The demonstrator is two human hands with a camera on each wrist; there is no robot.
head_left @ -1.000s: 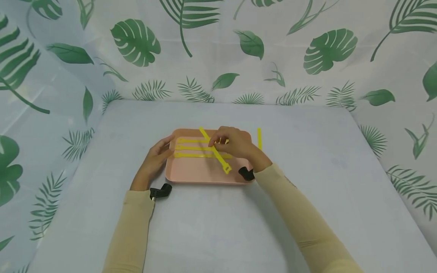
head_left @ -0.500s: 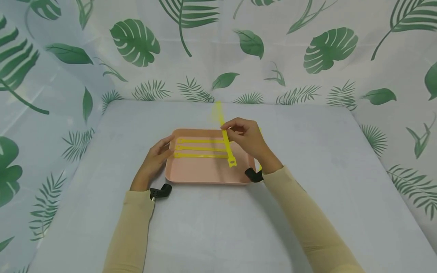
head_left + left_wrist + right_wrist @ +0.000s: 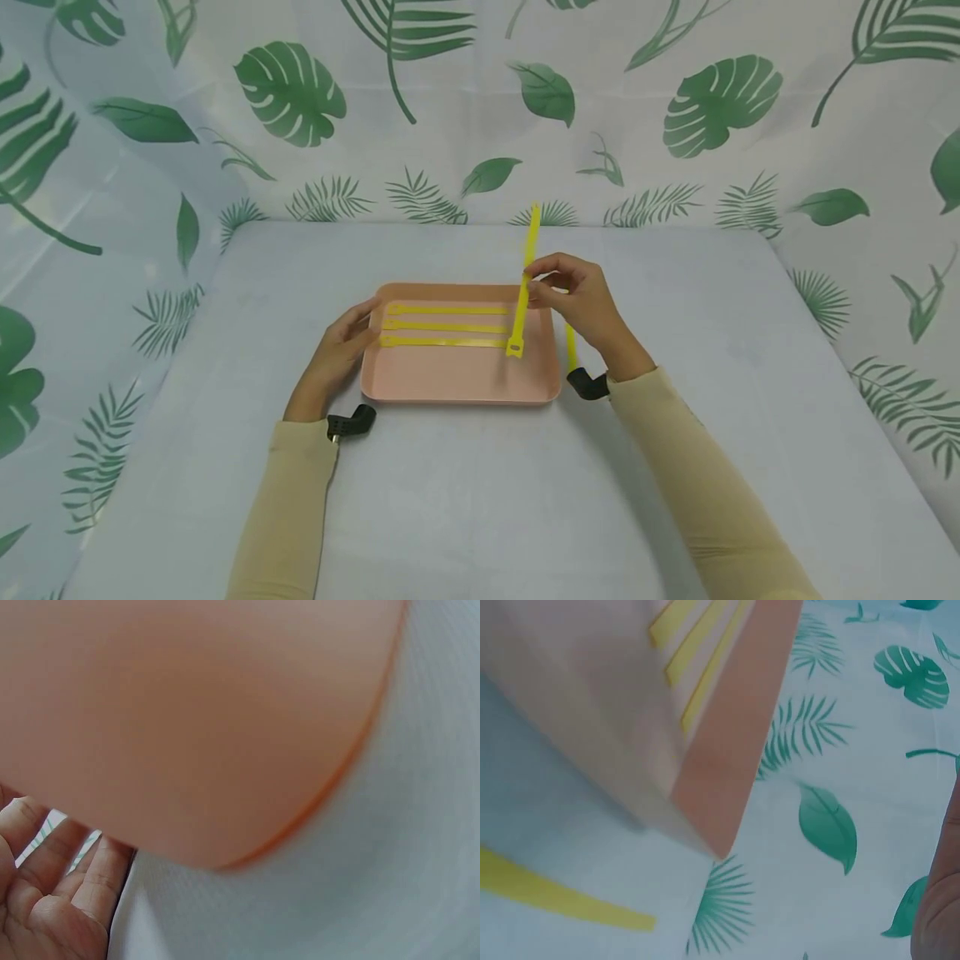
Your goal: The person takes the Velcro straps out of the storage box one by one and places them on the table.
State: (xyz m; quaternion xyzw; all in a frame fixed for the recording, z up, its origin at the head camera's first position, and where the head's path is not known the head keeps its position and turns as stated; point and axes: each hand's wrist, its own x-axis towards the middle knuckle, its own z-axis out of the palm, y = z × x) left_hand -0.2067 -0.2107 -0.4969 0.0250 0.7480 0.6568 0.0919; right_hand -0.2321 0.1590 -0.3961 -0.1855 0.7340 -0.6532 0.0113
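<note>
Your left hand (image 3: 335,358) was at the tray's (image 3: 442,379) left end, loosely extended fingers against it, not wrapped round. Inside, three straps (image 3: 448,327) lay left to right, parallel, slotted ends toward that hand, bare floor on your side of them.

At the tray's right end, your right hand (image 3: 588,300) had the yellow strip (image 3: 520,317) pinched near its middle, thumb and fingertips together on it. It looked raised off the tray, with a shadow below. Key relation: its long axis stood steep, roughly square to the row, slotted end low and toward you, plain end up and away — in the head view its lower part crossed the row's right ends. Right hand was the near one; left was across the tray, well apart.

Further right, a loose strap (image 3: 572,348) lay on the table (image 3: 450,500) just beside the tray, running front to back — partly hidden by your right arm.
</note>
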